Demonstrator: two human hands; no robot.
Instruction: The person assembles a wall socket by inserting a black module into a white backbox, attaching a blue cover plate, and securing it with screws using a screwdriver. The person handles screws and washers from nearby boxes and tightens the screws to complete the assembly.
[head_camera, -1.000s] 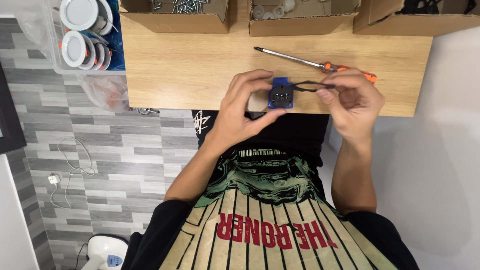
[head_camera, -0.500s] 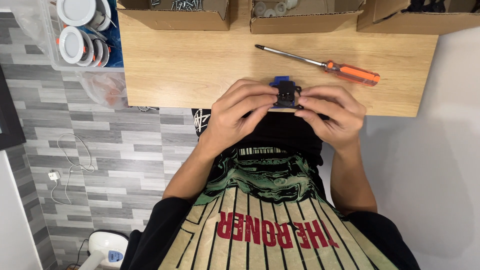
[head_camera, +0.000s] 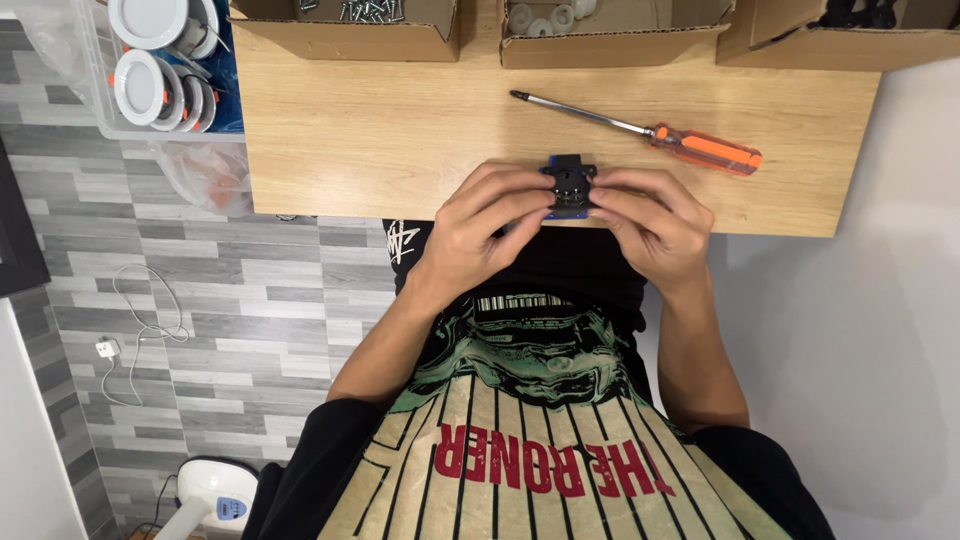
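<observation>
Small black-and-blue plastic part (head_camera: 571, 187) pinched between both hands at near edge of light wooden tabletop (head_camera: 400, 130). Left hand (head_camera: 487, 225) and right hand (head_camera: 650, 222) closed around it. Orange-handled screwdriver (head_camera: 640, 128) lying just beyond.

part (head_camera: 570, 187) btwn both hands at table (head_camera: 380, 140) edge; screwdriver (head_camera: 640, 130) behind, boxes (head_camera: 345, 35) beyond.

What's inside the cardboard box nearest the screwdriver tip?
The middle cardboard box holds a few small white round parts. Its front wall and the frame's top edge hide the rest. The screwdriver lies on the table in front of it.
</observation>
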